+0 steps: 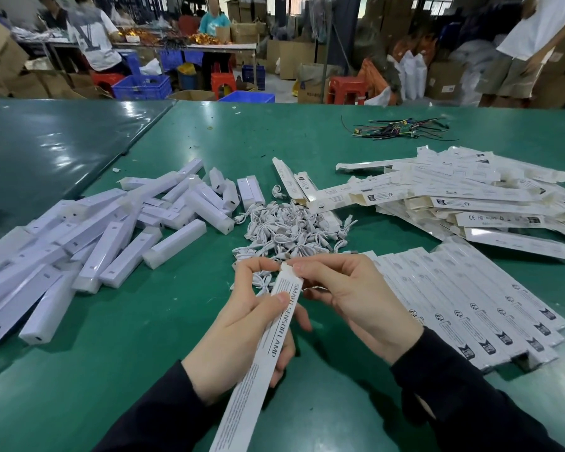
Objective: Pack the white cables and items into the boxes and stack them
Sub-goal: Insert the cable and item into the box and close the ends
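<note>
Green matting covers the worktop (144, 337), and beyond its far edge lies a cluttered workshop with cardboard cartons, blue crates, red stools and other people at a second table.

Near the front edge, the left hand (242, 324) grips a long, narrow white box (268, 347) printed "SMART SENSOR LAMP", its thumb and fingers curled round the box's upper half. The box slants from the lower middle of the view up toward the cables. The right hand (349, 298) pinches the flap at the box's far end between thumb and forefinger, the remaining fingers loosely curled beneath.

Just beyond both hands sits a heap of small coiled white cables (291, 230). To the left sprawls a loose pile of white lamp bars in clear sleeves (88, 246). On the right, closed boxes lie side by side in a neat row (463, 308), touching one another. Behind that row is an untidy spread of flat, unfilled boxes (463, 194). Farther back, well apart from the rest, lies a small tangle of dark coloured wires (402, 128).
</note>
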A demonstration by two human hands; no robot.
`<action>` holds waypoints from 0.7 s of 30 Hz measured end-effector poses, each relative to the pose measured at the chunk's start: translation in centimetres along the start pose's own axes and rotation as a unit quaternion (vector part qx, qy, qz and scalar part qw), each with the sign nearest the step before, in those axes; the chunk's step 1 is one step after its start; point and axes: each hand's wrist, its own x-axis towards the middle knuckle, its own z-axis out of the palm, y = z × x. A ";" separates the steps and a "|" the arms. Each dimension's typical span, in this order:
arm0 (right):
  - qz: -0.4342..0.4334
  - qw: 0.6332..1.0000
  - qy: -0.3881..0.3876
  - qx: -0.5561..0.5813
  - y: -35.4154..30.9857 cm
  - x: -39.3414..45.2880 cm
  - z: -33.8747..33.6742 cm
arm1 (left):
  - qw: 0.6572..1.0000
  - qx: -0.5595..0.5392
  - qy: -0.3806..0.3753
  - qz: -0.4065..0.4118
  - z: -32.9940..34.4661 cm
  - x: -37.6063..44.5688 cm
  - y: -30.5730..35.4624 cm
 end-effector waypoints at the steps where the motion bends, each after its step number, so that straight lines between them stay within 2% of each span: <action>1: 0.000 1.000 -0.001 -0.004 0.0 0.0 0.0 | 1.000 -0.003 0.001 -0.004 0.0 0.0 0.0; 16: 0.015 0.999 0.012 0.031 0.3 0.4 -0.1 | 1.000 -0.013 -0.004 -0.023 0.0 -0.1 0.3; 21: 0.007 1.000 -0.005 0.015 0.2 0.4 -0.3 | 0.999 -0.024 -0.016 -0.025 -0.1 -0.2 0.5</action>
